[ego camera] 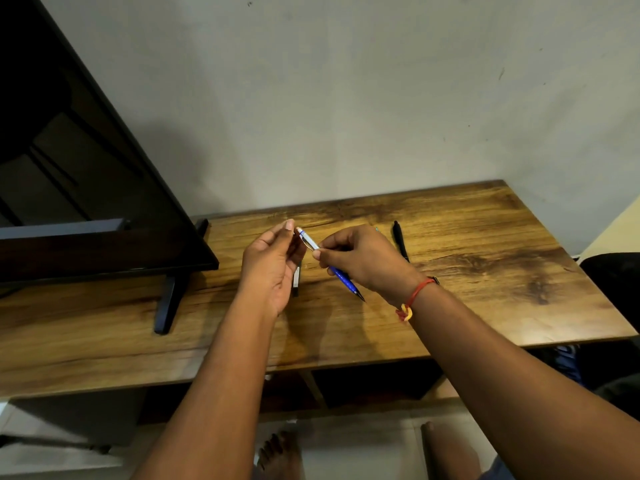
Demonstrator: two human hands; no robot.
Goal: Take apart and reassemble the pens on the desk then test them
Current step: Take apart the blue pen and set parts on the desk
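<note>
My right hand [360,256] pinches a blue and white pen [343,277] near its middle, holding it above the wooden desk [485,271] with the dark tip pointing down toward me. My left hand [272,263] is raised just left of the pen's white upper end, fingers curled and fingertips close to it; whether they touch it I cannot tell. A black pen [400,239] lies on the desk to the right of my right hand. A white and black pen part [296,282] lies on the desk, partly hidden behind my left hand.
A dark monitor [86,168] on a black stand [169,299] fills the left side of the desk. A plain wall rises behind. A dark chair [613,282] stands beyond the desk's right end. My bare feet show on the floor below.
</note>
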